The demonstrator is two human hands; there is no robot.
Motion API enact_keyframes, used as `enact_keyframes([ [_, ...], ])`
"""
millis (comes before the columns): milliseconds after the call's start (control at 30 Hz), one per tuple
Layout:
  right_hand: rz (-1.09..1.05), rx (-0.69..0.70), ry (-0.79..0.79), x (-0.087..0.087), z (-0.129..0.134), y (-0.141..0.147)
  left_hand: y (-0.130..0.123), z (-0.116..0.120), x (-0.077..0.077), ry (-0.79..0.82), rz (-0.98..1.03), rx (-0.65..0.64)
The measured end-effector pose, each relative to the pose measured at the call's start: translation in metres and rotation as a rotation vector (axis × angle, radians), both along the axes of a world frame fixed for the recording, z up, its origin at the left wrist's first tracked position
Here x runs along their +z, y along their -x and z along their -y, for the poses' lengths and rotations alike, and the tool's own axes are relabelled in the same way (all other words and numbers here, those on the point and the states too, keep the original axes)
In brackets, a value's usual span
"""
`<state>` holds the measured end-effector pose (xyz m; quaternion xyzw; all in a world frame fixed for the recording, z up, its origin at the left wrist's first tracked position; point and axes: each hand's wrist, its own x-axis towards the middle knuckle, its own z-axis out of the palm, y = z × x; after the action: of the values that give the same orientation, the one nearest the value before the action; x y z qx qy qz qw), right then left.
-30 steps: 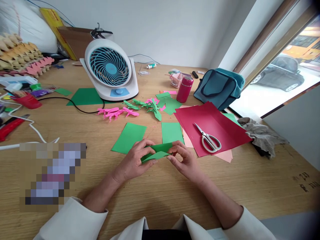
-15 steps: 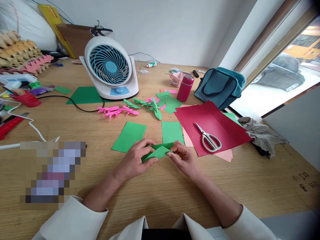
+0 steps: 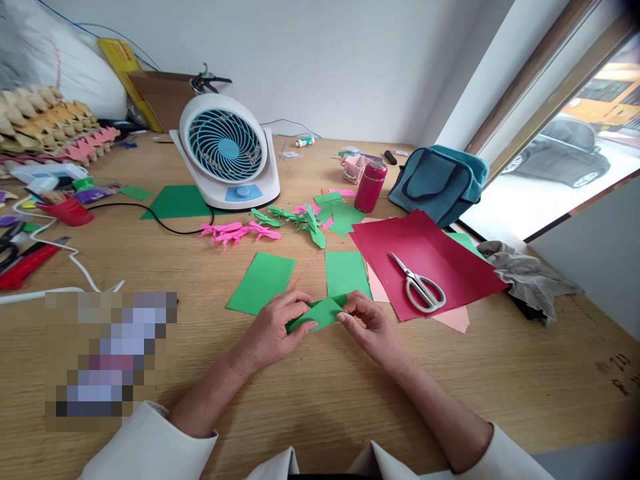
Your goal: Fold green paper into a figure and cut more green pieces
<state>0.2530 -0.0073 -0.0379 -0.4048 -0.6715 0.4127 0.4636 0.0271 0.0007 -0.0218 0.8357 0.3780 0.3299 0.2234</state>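
A folded piece of green paper [image 3: 320, 315] is held between my two hands, above the wooden table. My left hand [image 3: 280, 325] grips its left end, with the thumb on the near side. At the right end, my right hand [image 3: 369, 325] pinches it between thumb and fingers. Two flat green sheets lie just beyond my hands, one at the left [image 3: 262, 283] and one at the right [image 3: 347, 275]. Farther back are green folded shapes [image 3: 314, 227] and pink folded shapes [image 3: 235, 233].
White-handled scissors [image 3: 423, 290] rest on red sheets [image 3: 455, 260] at the right. Behind stand a white fan [image 3: 227, 150], a red bottle [image 3: 371, 187] and a teal bag [image 3: 440, 183]. A red cup [image 3: 70, 210] and a white cable [image 3: 75, 257] are at the left.
The upper flap of the green paper now lies flatter, and the gap between its layers is narrower. Both hands keep their grip. The whole view has shifted slightly, so things appear lower.
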Motion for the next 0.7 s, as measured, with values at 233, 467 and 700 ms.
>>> enact_keyframes([
  [233, 0.047, -0.012, -0.047, -0.0030, -0.0011, 0.0014, -0.0010, 0.0015, -0.0007, 0.046, 0.012, 0.010],
  [467, 0.130, 0.117, -0.041, 0.0042, -0.0005, -0.0021, 0.0008, 0.0014, -0.0009, 0.055, 0.021, -0.053],
  [700, 0.147, 0.114, -0.015, 0.0031, -0.0026, -0.0042, 0.0038, -0.0036, -0.0034, 0.107, 0.045, -0.034],
])
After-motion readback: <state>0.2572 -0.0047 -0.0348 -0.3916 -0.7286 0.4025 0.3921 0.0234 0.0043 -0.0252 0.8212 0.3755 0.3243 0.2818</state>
